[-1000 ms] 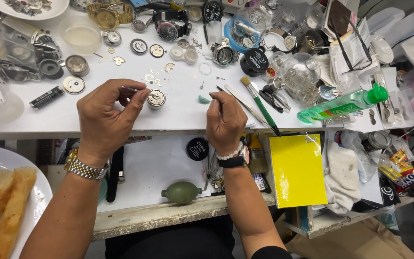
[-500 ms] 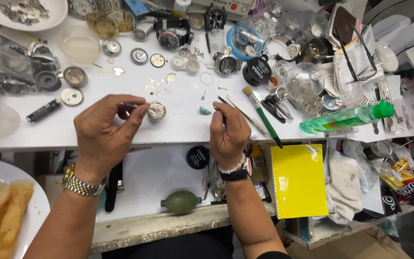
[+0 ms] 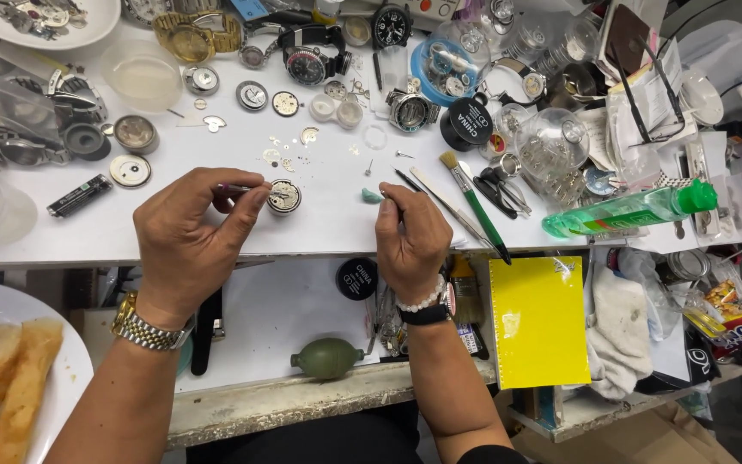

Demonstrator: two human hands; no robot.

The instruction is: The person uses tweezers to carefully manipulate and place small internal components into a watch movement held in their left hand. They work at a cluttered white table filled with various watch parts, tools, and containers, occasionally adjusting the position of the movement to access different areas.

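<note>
The left hand [image 3: 189, 241] rests on the white table [image 3: 319, 219], its fingers curled and pressed together around a thin tool with a pinkish tip, which shows at the thumb and forefinger. Just beside these fingertips, on the side toward the right hand, lies a round watch movement [image 3: 284, 196]; whether the fingers touch it cannot be determined.

The right hand [image 3: 411, 238] is closed in a pinch on a slender dark tool [image 3: 405, 180], whose shaft runs up and away from the knuckles. A small blue-green lump [image 3: 372, 196] lies on the table just beside the right forefinger, between the two hands.

On the outer side of the right hand lie a green-handled brush [image 3: 477, 206] and, well beyond it, a green plastic bottle [image 3: 629, 210] on its side. Beyond both hands the table carries loose small parts, round watch cases and several wristwatches. Nearer the body, under the table edge, a green rubber blower [image 3: 327, 357] lies between the forearms, and a yellow pad [image 3: 539, 322] lies beside the right wrist.
</note>
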